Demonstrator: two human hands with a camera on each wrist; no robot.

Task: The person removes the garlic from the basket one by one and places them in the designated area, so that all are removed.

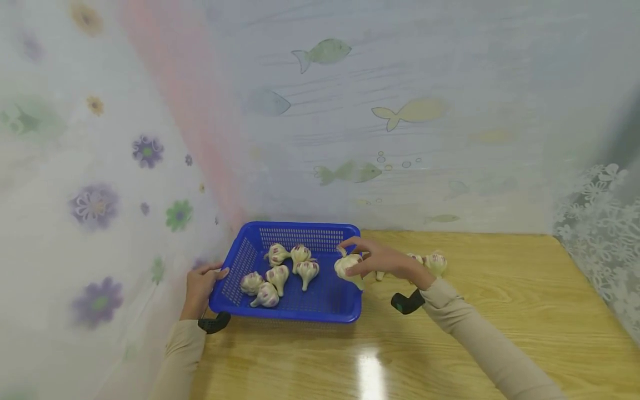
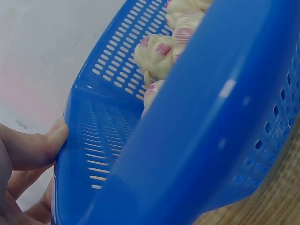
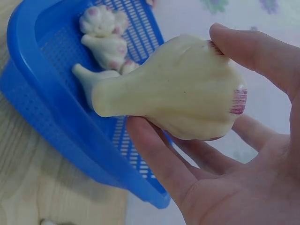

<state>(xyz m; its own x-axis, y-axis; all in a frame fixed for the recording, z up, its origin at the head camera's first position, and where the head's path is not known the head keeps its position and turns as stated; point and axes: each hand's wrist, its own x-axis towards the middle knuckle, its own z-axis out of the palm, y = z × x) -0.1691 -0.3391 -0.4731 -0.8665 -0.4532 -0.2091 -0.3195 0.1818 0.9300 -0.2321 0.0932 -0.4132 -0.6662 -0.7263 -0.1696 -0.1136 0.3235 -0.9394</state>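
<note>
Pinched between the thumb and fingers of the right hand [image 1: 377, 260], above the right end of a blue basket [image 1: 285, 317]: a pale garlic bulb [image 1: 346, 268], streaked with purple. Closed on the basket's left rim: the left hand [image 1: 200, 286], thumb on the edge, fingers outside it. Spread beneath, glossy and yellow-brown: a wood-grain table [image 1: 515, 278], bearing the slotted basket close to the back and left walls. Gathered inside, toward the left and middle: six more bulbs [image 1: 277, 276], several touching. Lying on the wood to the basket's right, partly hidden behind the right hand: loose bulbs [image 1: 436, 264], too covered to count. Shining on the tabletop in the foreground: a white patch of reflected light [image 1: 370, 372].

Bounded at the back by a pale wall [image 1: 500, 183], printed with faded fish [image 1: 420, 110] in green, yellow and blue, and small bubbles [image 1: 406, 164]. Flanked at left by a white wall [image 1: 30, 233], patterned with purple, green and orange flowers [image 1: 147, 151]. Running down near the corner: a soft pink band [image 1: 167, 72]. Visible at far right, beside the table's edge: white floral lace [image 1: 600, 205]. Worn at both wrists, near beige sleeves [image 1: 480, 336]: black devices [image 1: 410, 301].
</note>
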